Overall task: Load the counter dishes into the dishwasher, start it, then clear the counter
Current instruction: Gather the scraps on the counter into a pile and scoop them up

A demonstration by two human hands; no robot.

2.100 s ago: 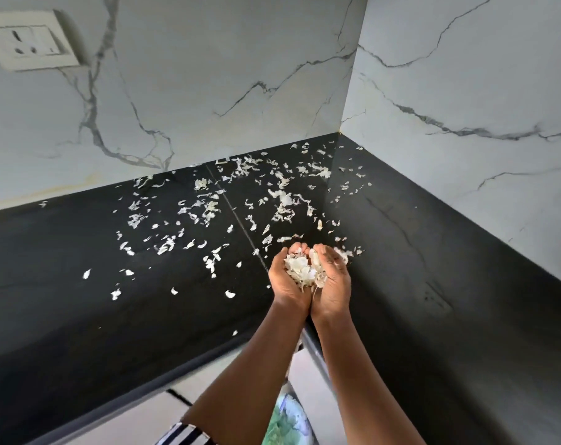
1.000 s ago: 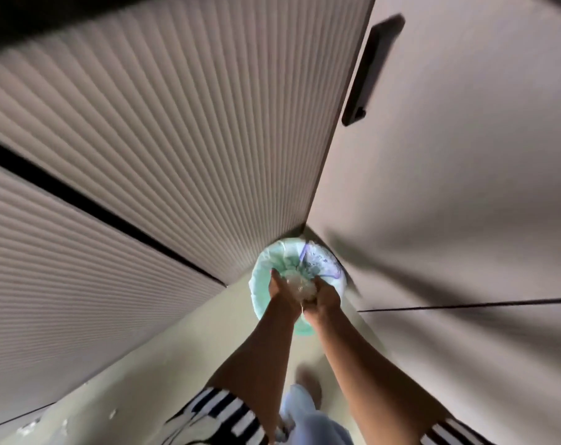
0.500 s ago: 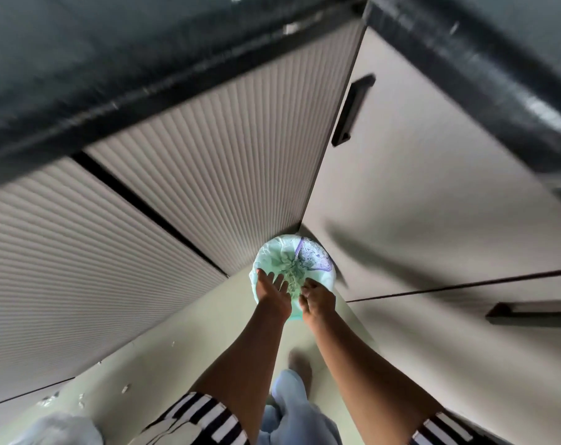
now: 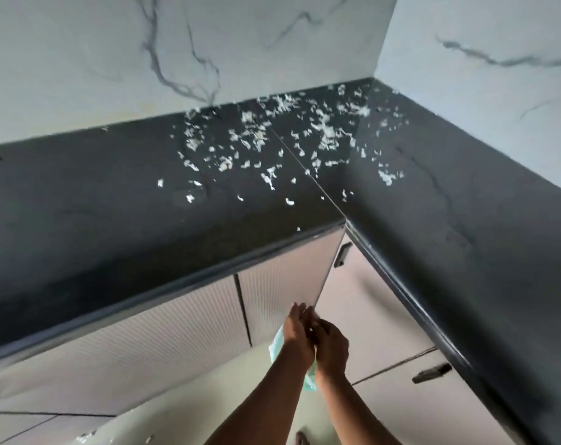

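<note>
Several white peel scraps (image 4: 256, 139) lie scattered over the black L-shaped counter (image 4: 112, 194), thickest toward the back corner. Below the counter's front edge, my left hand (image 4: 297, 335) and my right hand (image 4: 332, 346) are raised side by side with fingers spread, palms brushing together, nothing held in either. Under them sits a green bag-lined bin (image 4: 277, 346) on the floor, mostly hidden behind my wrists.
Beige cabinet doors (image 4: 289, 284) with dark handles (image 4: 342, 254) run under both counter wings. Marble-patterned walls (image 4: 144, 59) back the counter. A few white scraps lie on the pale floor (image 4: 89, 436) at lower left.
My view has swung up from the bin to the counter. The cupped hands emptied their scraps over the bin and have risen, now open and brushing together.
</note>
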